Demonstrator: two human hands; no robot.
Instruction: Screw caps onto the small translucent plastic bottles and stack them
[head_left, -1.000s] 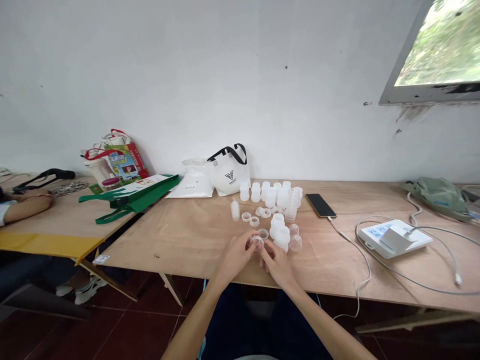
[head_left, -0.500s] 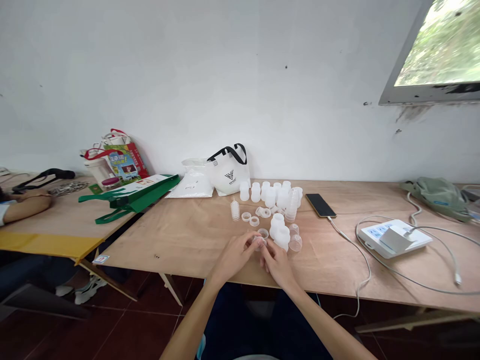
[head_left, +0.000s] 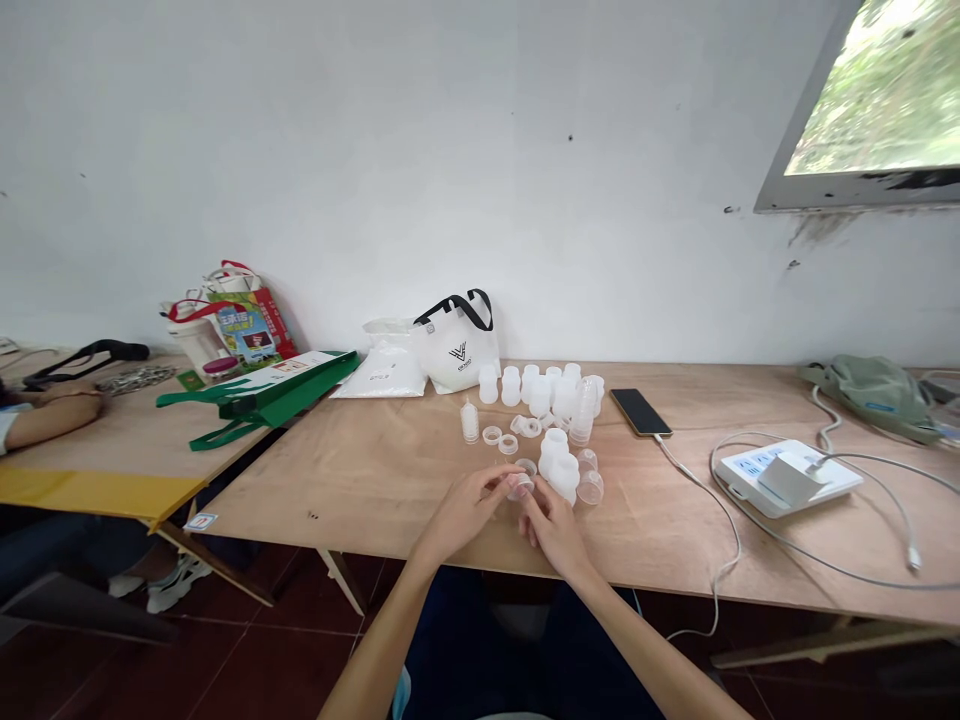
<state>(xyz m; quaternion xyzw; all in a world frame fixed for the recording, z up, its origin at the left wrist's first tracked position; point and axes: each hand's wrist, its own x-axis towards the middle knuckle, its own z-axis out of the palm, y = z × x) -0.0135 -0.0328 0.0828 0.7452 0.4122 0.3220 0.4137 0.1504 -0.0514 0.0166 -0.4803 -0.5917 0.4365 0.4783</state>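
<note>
Pretty plain outfit tbh: dark navy bottoms (head_left: 465, 640) below the table (head_left: 337, 480) edge, bare forearms (head_left: 401, 640), bare left hand (head_left: 465, 505) and right hand (head_left: 555, 522). Light-blue bit (head_left: 402, 692) also below the table, can't tell if it's clothing.

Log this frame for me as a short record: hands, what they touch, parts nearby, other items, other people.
Left hand: fingertips on a small clear plastic piece
Right hand: fingertips at the same piece
Beside right hand: cluster of white plastic parts, clear cups
Beyond hands: two loose rings, clear ribbed stack
Right side of table: phone with cable attached, white power strip
Against wall: white bag with black handles
Other person: forearm on the neighbouring table, far left
</note>
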